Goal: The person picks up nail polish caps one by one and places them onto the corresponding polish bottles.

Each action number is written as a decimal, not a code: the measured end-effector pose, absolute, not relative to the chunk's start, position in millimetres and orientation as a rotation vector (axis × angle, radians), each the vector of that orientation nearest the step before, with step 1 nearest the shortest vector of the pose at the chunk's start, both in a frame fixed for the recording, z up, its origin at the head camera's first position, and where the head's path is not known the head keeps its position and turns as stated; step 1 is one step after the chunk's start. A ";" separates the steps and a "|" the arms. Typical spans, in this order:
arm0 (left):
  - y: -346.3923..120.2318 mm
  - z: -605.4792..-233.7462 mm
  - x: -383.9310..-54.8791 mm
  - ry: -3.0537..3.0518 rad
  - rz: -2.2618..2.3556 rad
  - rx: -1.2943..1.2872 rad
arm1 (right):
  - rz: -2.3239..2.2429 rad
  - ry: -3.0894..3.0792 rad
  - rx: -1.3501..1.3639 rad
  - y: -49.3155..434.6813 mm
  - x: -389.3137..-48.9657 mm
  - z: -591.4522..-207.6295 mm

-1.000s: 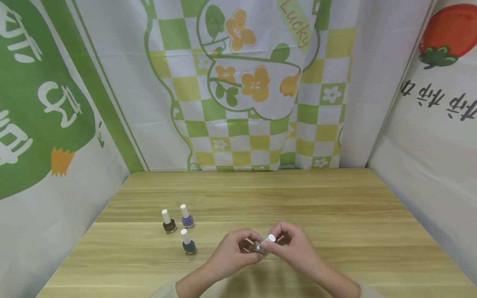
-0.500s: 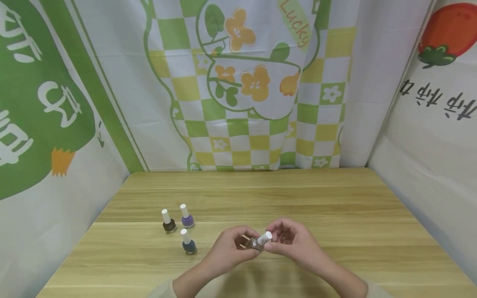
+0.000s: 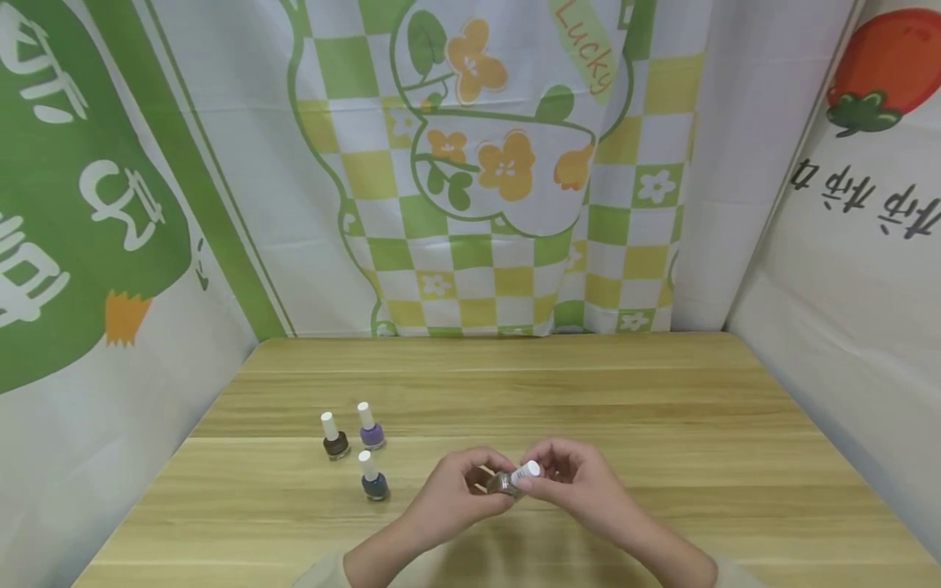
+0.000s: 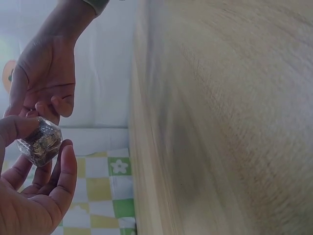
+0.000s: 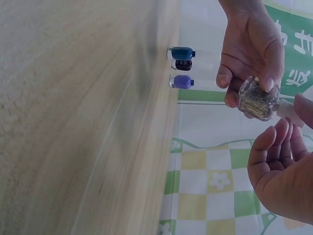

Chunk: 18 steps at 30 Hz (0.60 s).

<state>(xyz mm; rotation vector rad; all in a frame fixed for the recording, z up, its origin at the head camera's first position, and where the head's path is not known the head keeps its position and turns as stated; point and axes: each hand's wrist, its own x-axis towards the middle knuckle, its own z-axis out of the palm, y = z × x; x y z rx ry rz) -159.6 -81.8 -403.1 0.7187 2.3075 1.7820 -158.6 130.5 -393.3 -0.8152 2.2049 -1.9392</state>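
Note:
A small clear bottle of glittery nail polish (image 3: 503, 483) is held tilted above the wooden table (image 3: 588, 392), its white cap (image 3: 526, 471) pointing up and right. My left hand (image 3: 459, 494) grips the glass body between thumb and fingers. At the cap, my right hand (image 3: 581, 482) pinches with thumb and index finger. Silver-gold flecks fill the bottle (image 5: 258, 100) in the right wrist view, where the cap (image 5: 289, 112) is partly covered by the right thumb. From the left wrist, the bottle's base (image 4: 41, 142) faces the camera and the cap is hidden.
Three closed nail polish bottles stand together on the left of the table: a dark brown one (image 3: 336, 444), a purple one (image 3: 371, 435) and a dark blue one (image 3: 375, 487). Patterned cloth (image 3: 470, 269) hangs along the back edge, with more cloth on both sides.
Half a second ago my right fingers had loosened and shifted outward from the cap; now they are back around it. The left hand keeps hold of the bottle almost in place.

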 end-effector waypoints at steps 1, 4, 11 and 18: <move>-81.7 -403.1 -159.4 2.308 1.783 0.719 | -1.944 2.213 -0.817 129.9 -158.5 -393.8; -81.0 -403.0 -158.4 2.303 1.793 0.716 | -1.960 2.249 -0.811 127.7 -157.6 -393.9; -80.1 -402.9 -157.0 2.304 1.799 0.715 | -1.943 2.335 -0.747 124.4 -156.0 -392.8; -81.8 -401.3 -159.6 2.259 1.805 0.705 | -1.848 2.347 -0.877 130.6 -159.9 -393.5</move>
